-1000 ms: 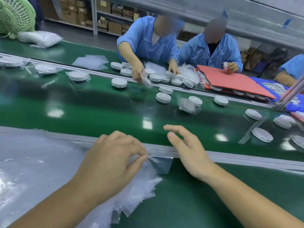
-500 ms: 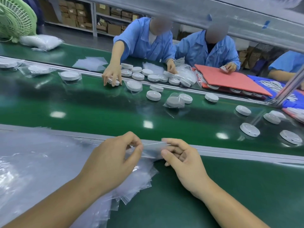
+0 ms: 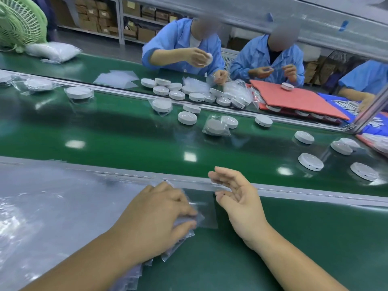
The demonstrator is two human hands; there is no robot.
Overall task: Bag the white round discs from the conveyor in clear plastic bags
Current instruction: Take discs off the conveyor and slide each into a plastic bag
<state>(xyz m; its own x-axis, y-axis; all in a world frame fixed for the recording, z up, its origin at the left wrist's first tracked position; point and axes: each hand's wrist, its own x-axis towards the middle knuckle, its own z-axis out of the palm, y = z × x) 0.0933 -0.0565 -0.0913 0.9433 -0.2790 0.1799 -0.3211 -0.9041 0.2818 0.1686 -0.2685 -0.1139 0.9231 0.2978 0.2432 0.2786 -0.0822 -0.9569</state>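
Green conveyor (image 3: 130,141) runs across the view, near desk (image 3: 294,244) below it past a metal rail (image 3: 315,195), shelves of cartons at 12 o'clock. Left hand (image 3: 155,221) lies palm down at 6 o'clock, fingers pressed flat on the edge of a stack of clear plastic bags (image 3: 52,206) that spreads to 9 o'clock; whether it pinches a bag cannot be told. One clear bag (image 3: 204,208) sticks out from under those fingers toward the right hand. Right hand (image 3: 237,198) hovers just beside it, fingers spread and loosely curled, holding nothing, fingertips over the rail. White round discs (image 3: 310,161) lie loose on the conveyor at 2 and 3 o'clock, more near 12, well apart from both hands. Bagged discs (image 3: 216,127) sit at 12 and at 10 o'clock on the conveyor. Two workers in blue coats (image 3: 180,45) sit at the far side, by a pile of discs (image 3: 178,94) and a red mat (image 3: 298,99). Green fan (image 3: 19,22) at 10 o'clock.
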